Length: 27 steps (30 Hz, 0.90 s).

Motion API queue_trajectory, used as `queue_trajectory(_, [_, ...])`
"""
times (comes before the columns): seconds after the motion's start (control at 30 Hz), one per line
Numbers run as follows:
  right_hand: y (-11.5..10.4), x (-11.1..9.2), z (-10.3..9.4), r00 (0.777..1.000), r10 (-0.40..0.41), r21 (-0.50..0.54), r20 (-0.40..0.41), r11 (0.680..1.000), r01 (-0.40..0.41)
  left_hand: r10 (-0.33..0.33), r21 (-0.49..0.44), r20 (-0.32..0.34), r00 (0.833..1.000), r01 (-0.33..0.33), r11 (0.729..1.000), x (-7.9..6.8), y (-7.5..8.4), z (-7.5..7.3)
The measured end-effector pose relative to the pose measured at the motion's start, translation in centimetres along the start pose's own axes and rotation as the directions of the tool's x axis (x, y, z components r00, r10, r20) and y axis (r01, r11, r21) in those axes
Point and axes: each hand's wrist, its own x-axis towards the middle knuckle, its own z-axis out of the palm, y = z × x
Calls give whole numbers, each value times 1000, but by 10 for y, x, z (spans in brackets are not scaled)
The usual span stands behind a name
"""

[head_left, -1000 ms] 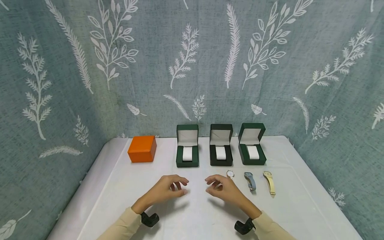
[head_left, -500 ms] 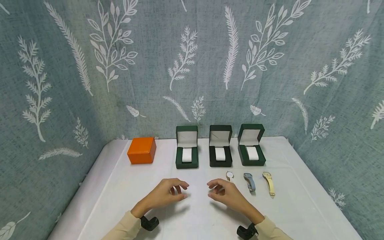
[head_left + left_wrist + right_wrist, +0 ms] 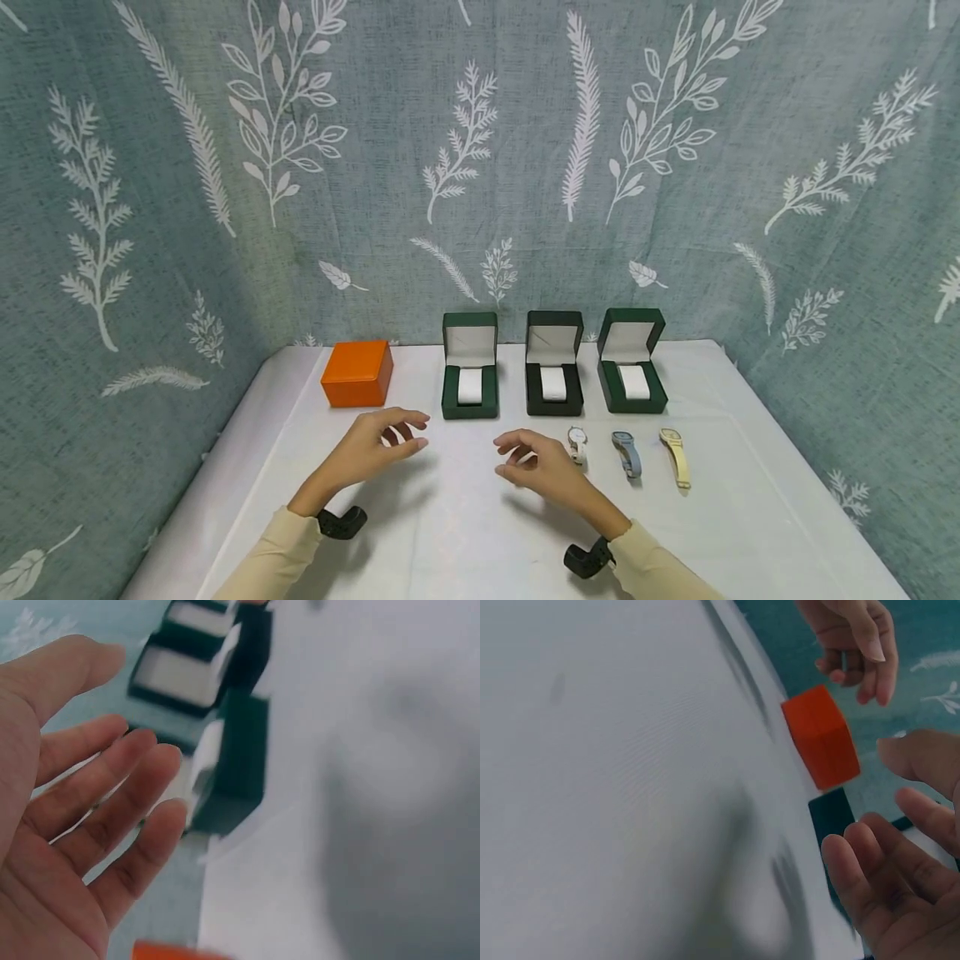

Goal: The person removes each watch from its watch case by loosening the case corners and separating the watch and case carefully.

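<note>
My left hand (image 3: 367, 446) hovers over the white table, its fingers loosely bent and holding nothing. The closed orange box (image 3: 357, 374) is just beyond it, not touched. Nearer the middle, my right hand (image 3: 543, 467) hangs above the table with relaxed fingers, also holding nothing. Closest to it lies a watch with a white dial and pale strap (image 3: 577, 445). Farther right are a blue-grey watch (image 3: 627, 454) and a pale yellow watch (image 3: 675, 457). In the left wrist view the fingers (image 3: 127, 877) show spread in front of the green boxes.
Along the back stand a green watch box (image 3: 469, 408), a darker watch box (image 3: 553, 407) and another green watch box (image 3: 633, 403). Their lids are up, and each holds a white cushion. A leaf-patterned blue-grey cloth (image 3: 390, 183) rises behind the white table (image 3: 480, 542).
My left hand has moved left and farther forward, toward the orange box. My right hand has shifted slightly left, showing more of the white watch. The boxes and watches stay in place.
</note>
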Motion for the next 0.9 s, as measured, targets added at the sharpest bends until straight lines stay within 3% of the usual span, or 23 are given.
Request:
queue_trajectory(0.27, [-12,29,12,1000,-20,-22,9,1000,21,-146,-121,-89,985,135,984,-3,-21,-43])
queue_trajectory(0.5, [-19,55,25,999,-25,-3,29,1000,25,-249,-99,-155,956,236,967,-3,-46,-79])
queue_trajectory(0.7, [-23,73,37,999,-20,-17,30,1000,21,-296,-59,-189,936,290,955,-1,-66,-100])
queue_trajectory(0.9, [-20,90,54,1000,-28,-11,-7,1000,28,-383,-120,-217,898,365,923,6,-80,-112])
